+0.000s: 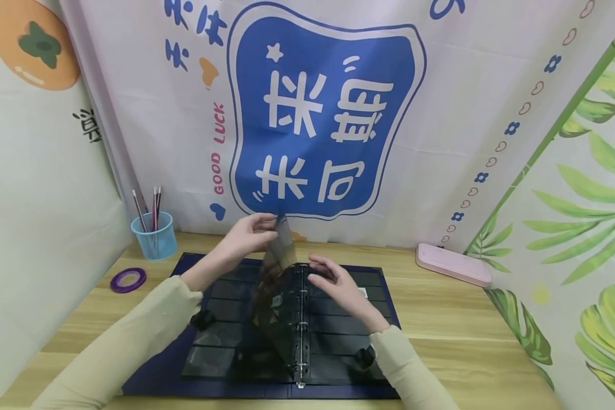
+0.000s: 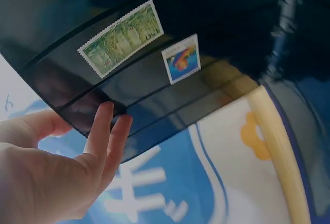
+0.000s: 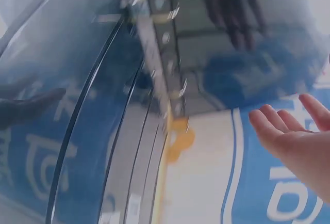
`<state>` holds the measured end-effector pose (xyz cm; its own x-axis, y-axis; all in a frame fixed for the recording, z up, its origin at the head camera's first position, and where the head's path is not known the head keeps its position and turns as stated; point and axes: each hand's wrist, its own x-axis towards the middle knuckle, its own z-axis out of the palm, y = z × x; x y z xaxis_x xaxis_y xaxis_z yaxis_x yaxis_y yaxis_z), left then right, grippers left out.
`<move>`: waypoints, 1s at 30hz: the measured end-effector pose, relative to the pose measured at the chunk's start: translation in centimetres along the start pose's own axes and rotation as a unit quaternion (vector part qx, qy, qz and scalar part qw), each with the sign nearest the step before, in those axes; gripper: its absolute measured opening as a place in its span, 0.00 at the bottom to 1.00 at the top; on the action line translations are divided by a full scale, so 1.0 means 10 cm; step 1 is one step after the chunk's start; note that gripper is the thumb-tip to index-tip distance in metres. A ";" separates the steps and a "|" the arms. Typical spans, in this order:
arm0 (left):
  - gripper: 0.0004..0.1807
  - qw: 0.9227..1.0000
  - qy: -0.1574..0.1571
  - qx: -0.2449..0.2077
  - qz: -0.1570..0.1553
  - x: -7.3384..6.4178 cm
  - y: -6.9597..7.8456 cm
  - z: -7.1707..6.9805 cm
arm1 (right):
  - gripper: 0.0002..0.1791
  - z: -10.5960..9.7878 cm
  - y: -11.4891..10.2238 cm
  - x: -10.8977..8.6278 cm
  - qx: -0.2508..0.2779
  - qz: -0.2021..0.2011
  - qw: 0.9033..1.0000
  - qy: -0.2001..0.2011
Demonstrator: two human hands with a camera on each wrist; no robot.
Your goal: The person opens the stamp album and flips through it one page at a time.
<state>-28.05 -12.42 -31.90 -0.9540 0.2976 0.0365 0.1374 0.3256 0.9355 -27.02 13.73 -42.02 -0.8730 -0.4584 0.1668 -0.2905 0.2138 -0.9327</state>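
Near on the wooden table (image 1: 441,319) lies an album (image 1: 338,341), one black page (image 1: 274,290) raised. The left hand (image 1: 248,236) pinches the page's far corner; the right hand (image 1: 340,285), just right, holds nothing, fingers loosely bent. The page bears two stamps (image 2: 121,39).

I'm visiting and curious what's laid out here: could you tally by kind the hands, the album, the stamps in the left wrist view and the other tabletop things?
Hands: 2 (left hand, right hand)
Album: 1
Stamps: 2 (green stamp, multicoloured stamp)
Cup: 1
Purple ring: 1
Pink case: 1
Total: 8
Left out: pencils in the cup, too bunched to count.
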 end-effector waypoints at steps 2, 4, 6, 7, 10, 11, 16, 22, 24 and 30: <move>0.33 1.000 0.008 0.011 -0.013 -0.06 -0.09 -0.11 | 0.27 -0.08 0.05 -0.03 -0.009 0.002 1.000 0.009; 0.33 0.999 0.014 0.023 -0.026 -0.11 -0.20 -0.22 | 0.27 -0.18 0.12 -0.06 -0.022 0.002 1.000 0.017; 0.32 0.998 0.018 0.033 -0.045 -0.17 -0.31 -0.31 | 0.28 -0.27 0.20 -0.09 -0.040 0.003 0.999 0.025; 0.32 0.998 0.019 0.036 -0.052 -0.20 -0.37 -0.35 | 0.28 -0.32 0.24 -0.11 -0.048 0.005 0.998 0.029; 0.32 0.996 0.026 0.035 -0.072 -0.29 -0.57 -0.45 | 0.28 -0.45 0.36 -0.17 -0.076 0.006 0.996 0.038; 0.31 0.996 0.028 0.035 -0.080 -0.31 -0.64 -0.47 | 0.28 -0.49 0.41 -0.18 -0.088 0.004 0.995 0.040; 0.30 0.993 0.048 0.047 -0.097 -0.40 -0.98 -0.50 | 0.26 -0.69 0.61 -0.22 -0.134 -0.004 0.990 0.045; 0.30 0.987 0.069 0.092 -0.115 -0.47 -1.29 -0.49 | 0.27 -0.90 0.74 -0.24 -0.167 0.029 0.985 0.041; 0.31 0.983 0.074 0.116 -0.121 -0.50 -1.37 -0.48 | 0.28 -0.95 0.77 -0.25 -0.178 0.039 0.982 0.039; 0.33 0.973 0.098 0.183 -0.099 -0.56 -1.56 -0.38 | 0.29 -1.07 0.85 -0.28 -0.250 0.023 0.968 0.021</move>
<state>-25.89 -22.58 -45.31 -0.9990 0.0325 -0.0315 -0.0018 0.6679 0.7442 -31.26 26.07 -46.96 -0.9014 -0.4055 0.1517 -0.3955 0.6287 -0.6696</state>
